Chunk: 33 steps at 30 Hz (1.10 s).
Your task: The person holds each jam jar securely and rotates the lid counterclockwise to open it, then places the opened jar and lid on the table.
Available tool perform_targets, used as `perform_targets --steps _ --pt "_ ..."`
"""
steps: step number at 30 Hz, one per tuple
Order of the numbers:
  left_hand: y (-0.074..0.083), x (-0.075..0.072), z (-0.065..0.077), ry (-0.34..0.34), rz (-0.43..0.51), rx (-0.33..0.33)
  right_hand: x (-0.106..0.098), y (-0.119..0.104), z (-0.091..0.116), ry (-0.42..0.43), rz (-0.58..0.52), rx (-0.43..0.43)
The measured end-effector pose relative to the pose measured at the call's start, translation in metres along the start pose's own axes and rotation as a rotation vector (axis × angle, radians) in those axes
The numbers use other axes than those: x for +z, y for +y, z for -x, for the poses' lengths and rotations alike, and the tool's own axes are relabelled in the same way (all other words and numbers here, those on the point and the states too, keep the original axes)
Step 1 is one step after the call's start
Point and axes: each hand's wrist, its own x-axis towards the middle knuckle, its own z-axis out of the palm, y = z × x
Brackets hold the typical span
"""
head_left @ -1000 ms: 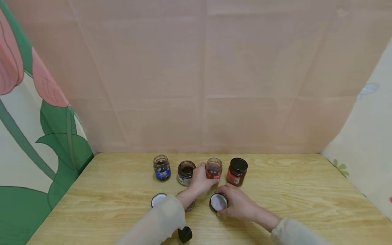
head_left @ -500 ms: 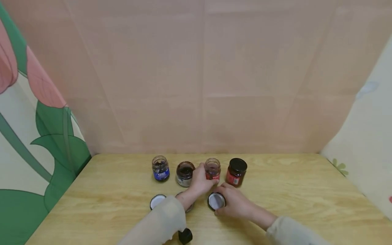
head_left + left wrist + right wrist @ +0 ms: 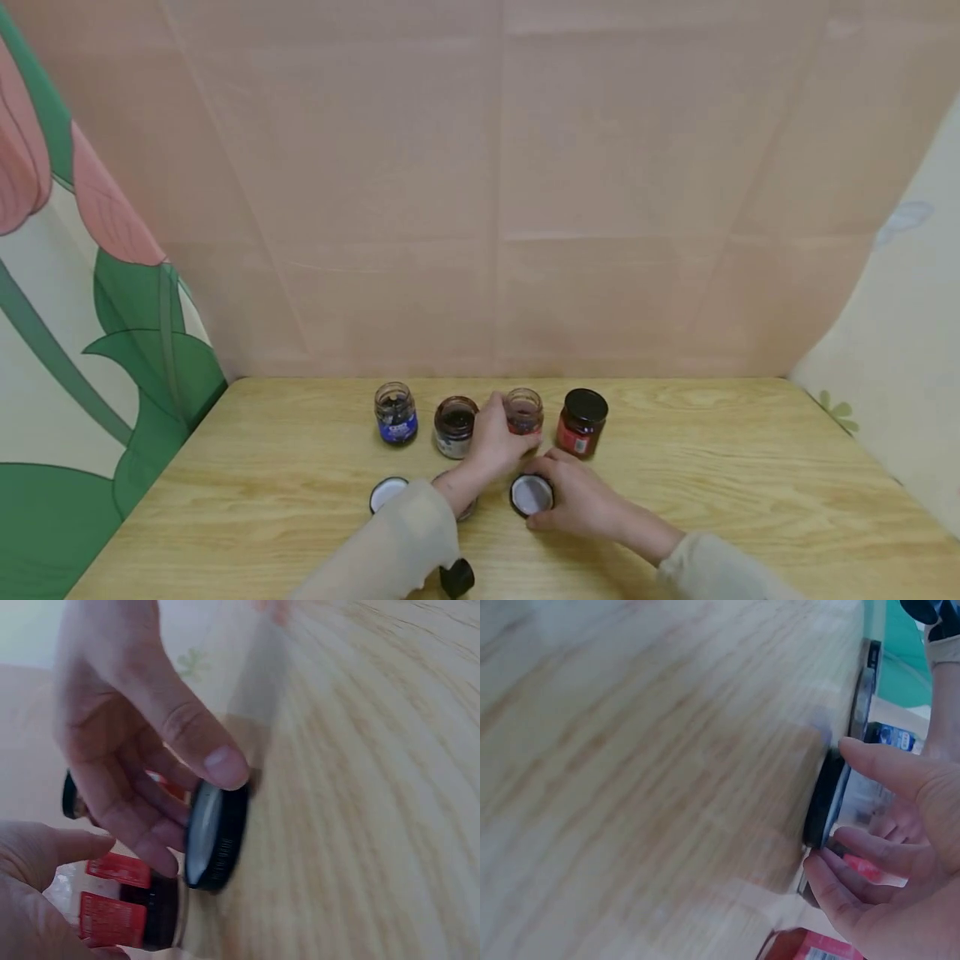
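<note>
My left hand (image 3: 491,446) grips an open glass jar (image 3: 525,408) with a red label, its fingers and thumb around the side. That jar stands on the table; its label shows in the left wrist view, on the jar's side (image 3: 112,919). My right hand (image 3: 581,500) pinches a black-rimmed jar lid (image 3: 532,495) between thumb and fingers. The lid lies with its white inner face up, right at the tabletop, in front of the jar. In the right wrist view the lid (image 3: 826,799) appears edge-on, fingertips at its rim.
Left of the gripped jar are an open blue-labelled jar (image 3: 395,418) and an open dark jar (image 3: 453,429). A red-labelled jar (image 3: 582,423) with a black lid stands to the right. Another lid (image 3: 386,493) lies white side up; a further round item (image 3: 468,508) is mostly behind my left forearm.
The lid in my right hand has shifted slightly left and now looks flatter on the table. My left hand stays on the jar.
</note>
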Motion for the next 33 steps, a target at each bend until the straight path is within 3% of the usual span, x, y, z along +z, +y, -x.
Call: perform_targets --steps 10,21,33 --pt "0.011 -0.009 0.000 -0.036 -0.013 -0.048 -0.016 0.001 0.006 0.031 -0.016 0.017" --pt "0.021 -0.014 0.005 -0.034 -0.071 -0.016 -0.033 0.006 0.015 0.094 -0.062 -0.007" --pt "0.040 -0.018 0.013 0.010 -0.097 0.125 -0.055 0.013 0.021 0.242 -0.058 -0.083"
